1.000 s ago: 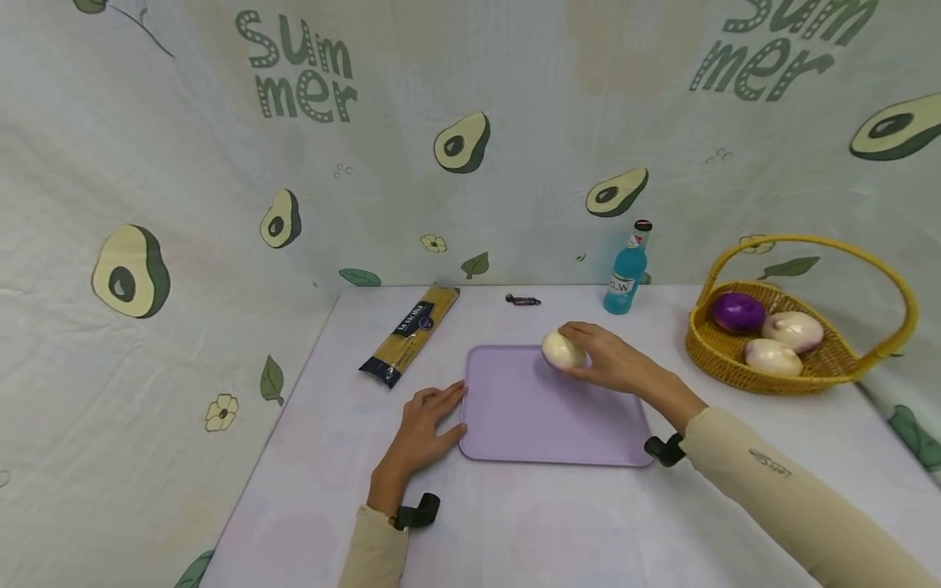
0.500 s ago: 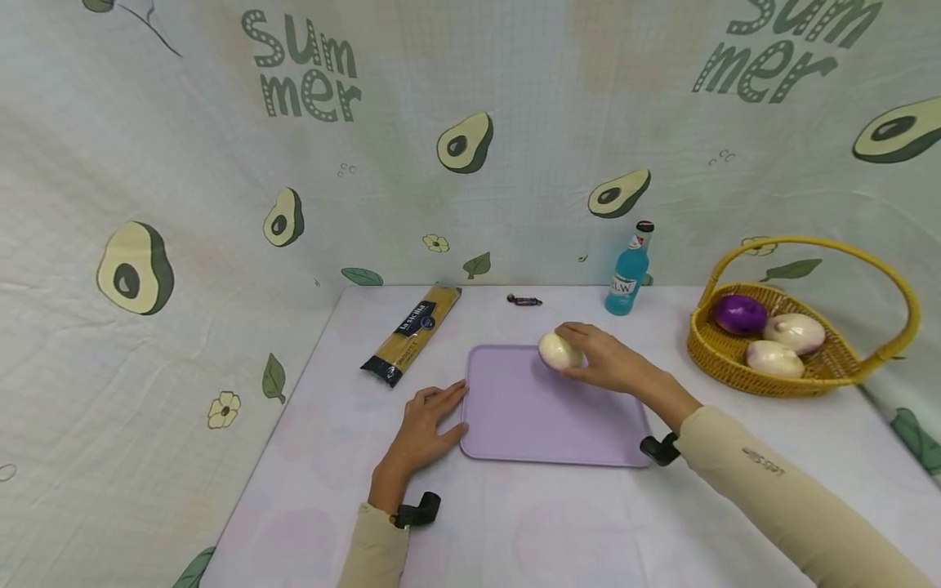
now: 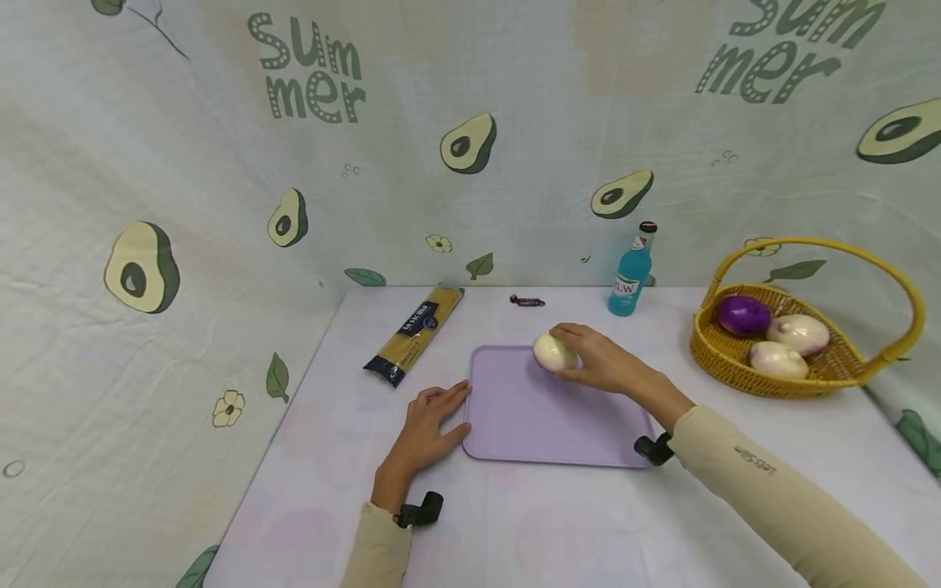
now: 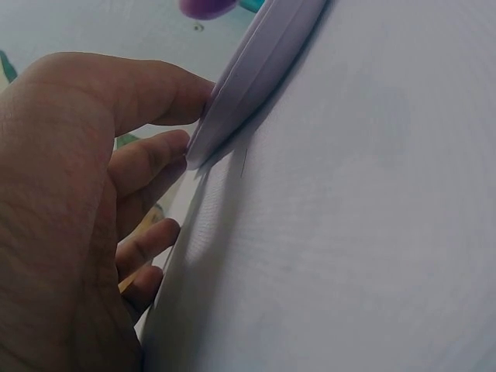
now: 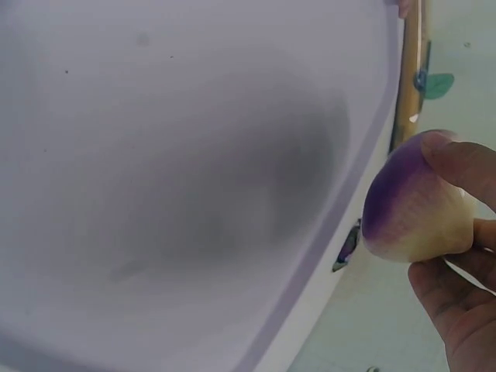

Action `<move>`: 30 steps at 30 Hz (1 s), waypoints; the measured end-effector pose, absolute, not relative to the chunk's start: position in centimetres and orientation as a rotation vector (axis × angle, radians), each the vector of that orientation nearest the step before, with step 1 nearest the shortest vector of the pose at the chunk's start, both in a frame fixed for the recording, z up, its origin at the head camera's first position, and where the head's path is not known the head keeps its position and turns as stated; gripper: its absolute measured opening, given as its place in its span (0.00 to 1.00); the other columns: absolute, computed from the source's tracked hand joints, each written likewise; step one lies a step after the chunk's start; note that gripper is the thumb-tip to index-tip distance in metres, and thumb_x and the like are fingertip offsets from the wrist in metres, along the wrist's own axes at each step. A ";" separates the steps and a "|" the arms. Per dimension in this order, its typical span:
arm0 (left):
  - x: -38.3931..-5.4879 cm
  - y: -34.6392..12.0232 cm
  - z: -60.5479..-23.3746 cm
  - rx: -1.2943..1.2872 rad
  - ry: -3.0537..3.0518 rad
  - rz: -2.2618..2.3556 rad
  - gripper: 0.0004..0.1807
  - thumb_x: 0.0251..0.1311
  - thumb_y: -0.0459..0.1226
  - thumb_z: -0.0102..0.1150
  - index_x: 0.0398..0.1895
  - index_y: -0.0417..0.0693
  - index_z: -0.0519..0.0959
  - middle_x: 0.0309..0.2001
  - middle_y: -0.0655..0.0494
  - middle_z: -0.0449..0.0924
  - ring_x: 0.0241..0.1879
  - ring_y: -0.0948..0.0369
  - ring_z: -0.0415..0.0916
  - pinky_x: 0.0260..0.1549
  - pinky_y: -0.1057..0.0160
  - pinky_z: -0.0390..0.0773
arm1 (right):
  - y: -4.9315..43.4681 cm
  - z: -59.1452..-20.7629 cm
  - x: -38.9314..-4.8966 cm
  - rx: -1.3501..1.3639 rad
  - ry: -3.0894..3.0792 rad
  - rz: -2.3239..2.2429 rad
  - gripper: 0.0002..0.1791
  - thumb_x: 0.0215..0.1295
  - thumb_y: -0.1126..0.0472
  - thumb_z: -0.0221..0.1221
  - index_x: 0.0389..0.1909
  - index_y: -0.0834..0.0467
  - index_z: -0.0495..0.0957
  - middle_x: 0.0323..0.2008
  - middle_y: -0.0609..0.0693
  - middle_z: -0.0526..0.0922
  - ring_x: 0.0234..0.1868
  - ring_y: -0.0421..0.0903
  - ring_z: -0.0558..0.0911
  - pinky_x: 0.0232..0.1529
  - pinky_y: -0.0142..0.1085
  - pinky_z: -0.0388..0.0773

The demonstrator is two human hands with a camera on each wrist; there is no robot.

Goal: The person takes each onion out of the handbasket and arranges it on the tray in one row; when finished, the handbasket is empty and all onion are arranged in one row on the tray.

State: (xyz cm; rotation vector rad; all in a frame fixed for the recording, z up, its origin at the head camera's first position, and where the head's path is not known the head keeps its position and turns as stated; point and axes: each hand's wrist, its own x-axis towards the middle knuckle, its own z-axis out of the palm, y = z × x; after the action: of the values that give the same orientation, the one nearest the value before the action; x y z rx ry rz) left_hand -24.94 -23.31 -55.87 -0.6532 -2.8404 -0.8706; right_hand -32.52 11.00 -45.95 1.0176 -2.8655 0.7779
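My right hand (image 3: 599, 359) holds a round purple-and-white turnip (image 3: 553, 353) over the far part of a lilac tray (image 3: 551, 425). In the right wrist view the thumb and fingers grip the turnip (image 5: 411, 205) from the sides, its purple end turned toward the tray surface (image 5: 155, 194), on which a shadow falls. Against the tray's left edge my left hand (image 3: 426, 429) rests, fingers extended. Up close in the left wrist view, the thumb and fingertips of the left hand (image 4: 101, 155) are right at the tray rim (image 4: 240, 85).
A yellow pasta packet (image 3: 415, 335) lies left behind the tray. Farther back are a small wrapped candy (image 3: 527, 301) and an upright blue bottle (image 3: 629, 273). On the right, a handled wicker basket (image 3: 724, 371) holds one purple vegetable (image 3: 742, 316) and two whitish ones (image 3: 779, 360).
The right hand has shifted slightly left over the tray with the turnip in its grip. The left hand stays at the tray's edge.
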 end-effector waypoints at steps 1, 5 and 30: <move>-25.0 -23.3 -55.9 -0.654 -2.840 -0.865 0.35 0.64 0.52 0.58 0.74 0.59 0.67 0.74 0.66 0.63 0.65 0.52 0.60 0.59 0.42 0.58 | 11.0 -46.0 -32.5 1.016 -2.866 0.777 0.38 0.55 0.60 0.74 0.66 0.68 0.71 0.66 0.66 0.70 0.66 0.64 0.70 0.62 0.57 0.69; -25.2 -23.1 -55.8 -0.662 -2.838 -0.849 0.35 0.63 0.52 0.58 0.74 0.58 0.68 0.74 0.66 0.63 0.65 0.52 0.60 0.59 0.42 0.59 | 10.9 -46.2 -32.6 1.014 -2.856 0.759 0.38 0.56 0.60 0.74 0.65 0.68 0.71 0.65 0.66 0.71 0.65 0.64 0.70 0.62 0.57 0.69; -25.2 -23.4 -55.8 -0.654 -2.896 -0.843 0.35 0.63 0.52 0.57 0.75 0.61 0.66 0.75 0.72 0.59 0.66 0.54 0.58 0.61 0.44 0.57 | 9.4 -46.4 -32.3 1.047 -2.825 0.796 0.39 0.56 0.60 0.74 0.66 0.69 0.69 0.66 0.67 0.70 0.66 0.64 0.69 0.63 0.56 0.68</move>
State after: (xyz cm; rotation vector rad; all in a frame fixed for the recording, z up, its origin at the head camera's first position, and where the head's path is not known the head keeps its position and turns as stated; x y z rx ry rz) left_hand -25.21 -23.37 -55.81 -0.6537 -2.8960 -0.8427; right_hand -32.26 9.45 -46.37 1.0471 -2.8245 0.7960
